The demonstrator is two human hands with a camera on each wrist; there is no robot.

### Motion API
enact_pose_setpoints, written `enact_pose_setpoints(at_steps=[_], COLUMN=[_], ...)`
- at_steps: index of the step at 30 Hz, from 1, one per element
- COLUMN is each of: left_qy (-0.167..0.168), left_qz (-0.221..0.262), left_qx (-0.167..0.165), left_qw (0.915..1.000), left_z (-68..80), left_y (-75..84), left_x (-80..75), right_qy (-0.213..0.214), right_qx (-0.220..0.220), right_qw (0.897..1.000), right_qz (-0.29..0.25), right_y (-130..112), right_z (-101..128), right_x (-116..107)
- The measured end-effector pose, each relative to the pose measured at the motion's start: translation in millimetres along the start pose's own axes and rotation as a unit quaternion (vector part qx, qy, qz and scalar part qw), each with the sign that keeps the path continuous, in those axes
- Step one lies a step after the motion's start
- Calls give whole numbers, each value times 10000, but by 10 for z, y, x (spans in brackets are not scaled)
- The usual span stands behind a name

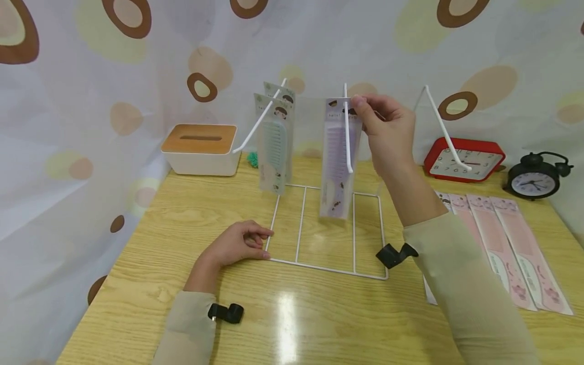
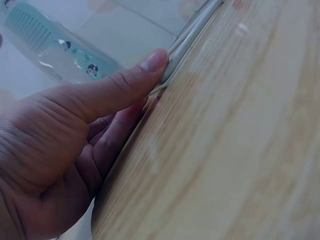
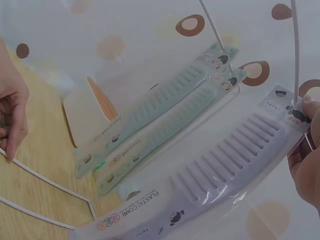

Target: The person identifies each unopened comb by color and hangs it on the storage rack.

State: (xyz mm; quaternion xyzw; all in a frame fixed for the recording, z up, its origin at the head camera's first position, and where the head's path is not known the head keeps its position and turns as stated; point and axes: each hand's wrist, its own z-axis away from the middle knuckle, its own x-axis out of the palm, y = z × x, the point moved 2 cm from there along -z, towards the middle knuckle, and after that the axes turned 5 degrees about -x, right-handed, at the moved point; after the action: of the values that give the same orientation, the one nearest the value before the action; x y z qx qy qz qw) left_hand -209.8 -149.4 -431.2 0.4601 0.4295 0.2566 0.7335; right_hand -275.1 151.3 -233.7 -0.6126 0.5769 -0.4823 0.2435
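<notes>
My right hand pinches the top corner of a packaged purple comb between thumb and fingers. The packet hangs upright at the middle prong of a white wire display rack, the prong running through its header. In the right wrist view, "PLASTIC COMB" is printed on the purple comb's packet. Two packaged teal combs hang one behind the other on the left prong. Down at the rack's front left corner, my left hand grips the base wire, its thumb lying along it.
The right prong bears nothing. Several pink comb packets lie on the table at right. Behind them stand a red clock and a black alarm clock. A tissue box with a wooden lid sits at back left.
</notes>
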Motion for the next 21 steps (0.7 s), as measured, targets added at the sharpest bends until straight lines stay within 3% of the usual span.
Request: enact_pose_setpoints(at_steps=[11,17,21], left_qy=[-20,-41,-61], left_qz=[-25,17,17], left_qx=[12,0,2], left_qw=[10000,10000,10000], left_z=[6,26,22], left_y=[-8,3,27], left_x=[13,0,-9], right_qy=[33,-270,-503], right_qx=[127,212,382], right_qw=[9999,9994,9966], right_qz=[-76,86,529], right_y=[69,93,101], right_z=[-75,-59,-19], right_x=[-23,-99,-214])
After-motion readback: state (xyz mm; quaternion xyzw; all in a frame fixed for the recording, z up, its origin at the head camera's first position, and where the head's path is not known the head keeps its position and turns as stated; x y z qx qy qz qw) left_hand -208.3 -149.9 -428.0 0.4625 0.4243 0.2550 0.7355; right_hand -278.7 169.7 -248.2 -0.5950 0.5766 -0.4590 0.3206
